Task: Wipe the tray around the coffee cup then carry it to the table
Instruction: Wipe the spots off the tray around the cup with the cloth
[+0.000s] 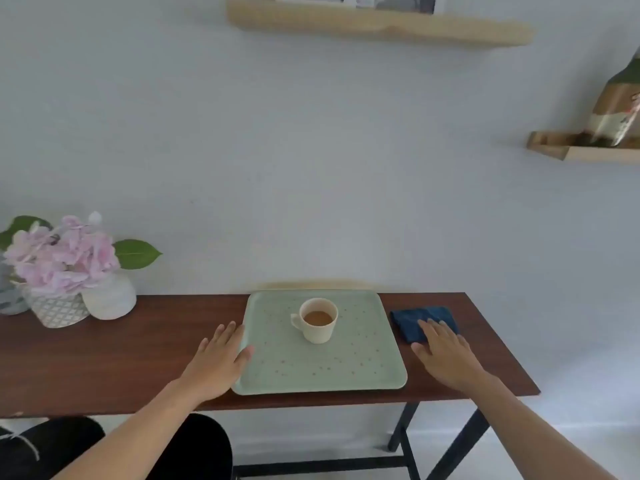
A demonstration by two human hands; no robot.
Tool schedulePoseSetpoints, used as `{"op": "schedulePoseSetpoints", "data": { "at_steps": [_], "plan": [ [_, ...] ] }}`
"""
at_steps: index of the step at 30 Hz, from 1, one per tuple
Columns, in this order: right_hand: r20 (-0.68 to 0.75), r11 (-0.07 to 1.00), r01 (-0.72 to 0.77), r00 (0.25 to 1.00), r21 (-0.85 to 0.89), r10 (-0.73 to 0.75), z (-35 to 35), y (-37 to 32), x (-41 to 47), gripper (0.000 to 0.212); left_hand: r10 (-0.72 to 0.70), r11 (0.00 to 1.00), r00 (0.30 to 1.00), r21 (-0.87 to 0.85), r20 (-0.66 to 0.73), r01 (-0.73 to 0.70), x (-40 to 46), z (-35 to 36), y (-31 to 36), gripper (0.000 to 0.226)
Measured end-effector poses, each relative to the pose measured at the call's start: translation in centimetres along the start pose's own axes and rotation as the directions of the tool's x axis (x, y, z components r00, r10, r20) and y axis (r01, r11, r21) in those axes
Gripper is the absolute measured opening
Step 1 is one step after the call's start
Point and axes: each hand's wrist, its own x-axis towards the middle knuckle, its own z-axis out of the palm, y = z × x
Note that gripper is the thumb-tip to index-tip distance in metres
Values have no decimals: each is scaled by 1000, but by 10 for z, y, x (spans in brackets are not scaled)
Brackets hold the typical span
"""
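Head view: green tray [363,355] sits at lower centre on the wooden table [104,368], the coffee cup [318,324] upright on it. Left hand [221,362], fingers spread, rests at the tray's left edge. Right hand [446,355], flat and open, apparently touches the blue cloth [415,318] beside the tray.

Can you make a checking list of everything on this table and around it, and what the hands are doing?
Surface: dark wooden table, black legs.
Job's things: green tray holds an upright cup of coffee; folded blue cloth lies beside the tray.
Clutter: pink flowers in pots at the far left.
Grips: left hand open at the tray's left edge; right hand open, fingertips on the cloth.
Cables: nothing seen.
Surroundings: white wall, two wooden shelves.
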Motion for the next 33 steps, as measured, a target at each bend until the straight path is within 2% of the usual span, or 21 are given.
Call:
{"op": "schedulePoseSetpoints", "data": {
  "at_steps": [3,6,9,14,18,21,24,28,30,33],
  "plan": [
    [-20,992,47,999,-115,-50,12,18,34,73,-40,997,998,-64,-53,36,24,18,-12,67],
    [-24,984,130,991,-122,-133,20,31,59,77,-42,997,995,-74,-86,36,37,38,-23,71],
    [2,978,193,981,-83,-193,28,39,73,72,-37,999,990,-29,-137,33,42,48,-27,69],
    [-79,976,192,980,107,-184,36,38,74,58,-50,999,987,-2,-155,50,42,50,-27,65],
    [-99,926,1,994,378,39,29,17,62,52,-68,998,988,-2,-137,68,43,51,-27,65],
    [-85,888,-5,995,460,50,30,0,46,50,-68,997,989,20,-128,71,42,51,-26,63],
    [-176,891,165,979,423,-98,36,-27,18,55,-80,996,988,28,-134,84,41,51,-24,62],
    [-390,888,392,877,241,-281,63,-62,-20,46,-105,994,982,-35,-160,101,41,51,-20,62],
    [-394,877,450,846,167,-359,79,-67,-32,42,-116,992,980,-76,-163,105,42,51,-20,63],
    [-346,875,471,844,112,-410,85,-68,-46,43,-110,992,981,-72,-157,100,51,47,-21,64]
  ]
}}
